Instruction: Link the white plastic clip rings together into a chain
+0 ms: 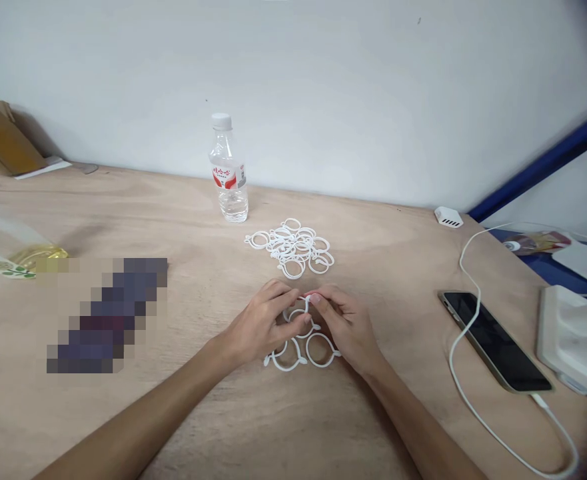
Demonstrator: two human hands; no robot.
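My left hand (263,323) and my right hand (346,327) meet at the middle of the wooden table (213,427), fingers pinched together on a white plastic ring (300,311). That ring joins a short chain of linked white rings (303,351) lying between my wrists. A loose pile of several more white rings (296,247) lies just beyond my fingertips.
A clear water bottle (228,169) with a red label stands behind the pile. A black phone (496,340) on a white cable (460,380) lies to the right, near a white box (573,340) and a small white charger (448,217). A blurred patch (106,313) and cardboard (3,140) are at left.
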